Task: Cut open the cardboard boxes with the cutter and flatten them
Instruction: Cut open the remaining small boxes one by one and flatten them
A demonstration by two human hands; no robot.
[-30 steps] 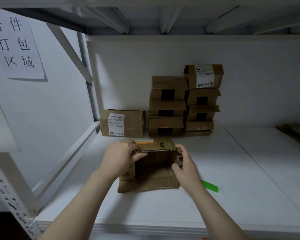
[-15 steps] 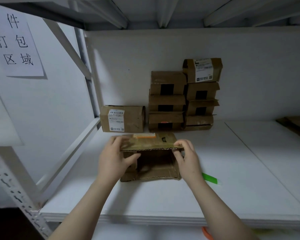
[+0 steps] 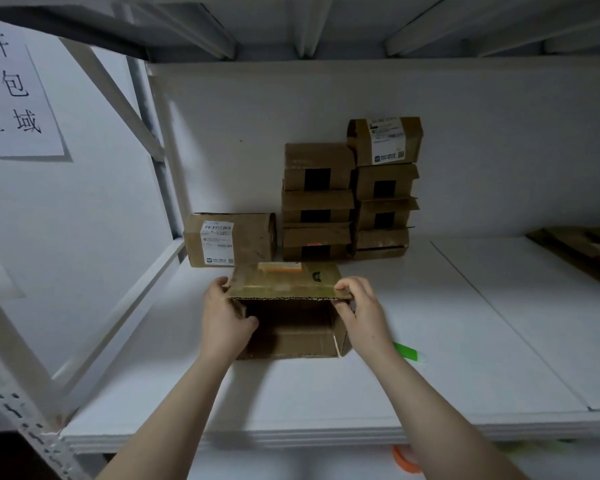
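A brown corrugated open box [image 3: 291, 327] is lying on its side near the front of the white shelf [image 3: 326, 403], its mouth facing the camera and its dark hollow showing. Its top flap [image 3: 284, 284] is jutting forward, the wavy fluting showing along the raw edge, with shiny tape and an orange label [image 3: 279, 267] on its upper face. The left grip [image 3: 224, 320] is curling round the box's left wall and flap corner, thumb reaching into the opening. The right grip [image 3: 362, 313] is pinching the flap's right corner, fingers on top. A bright green cutter [image 3: 407, 351] is lying flat on the shelf just beside the right wrist, partly hidden by it.

Behind, two stacks of boxes [image 3: 317, 202] are standing against the white back wall, creased and taped, and a lone labelled box [image 3: 229, 239] is sitting to their left. Flattened cardboard [image 3: 582, 244] is resting at the far right. The shelf boards are smooth and matt, carried by a white perforated steel frame [image 3: 21, 420]. A paper sign [image 3: 11, 91] with handwritten characters is hanging on the left wall.
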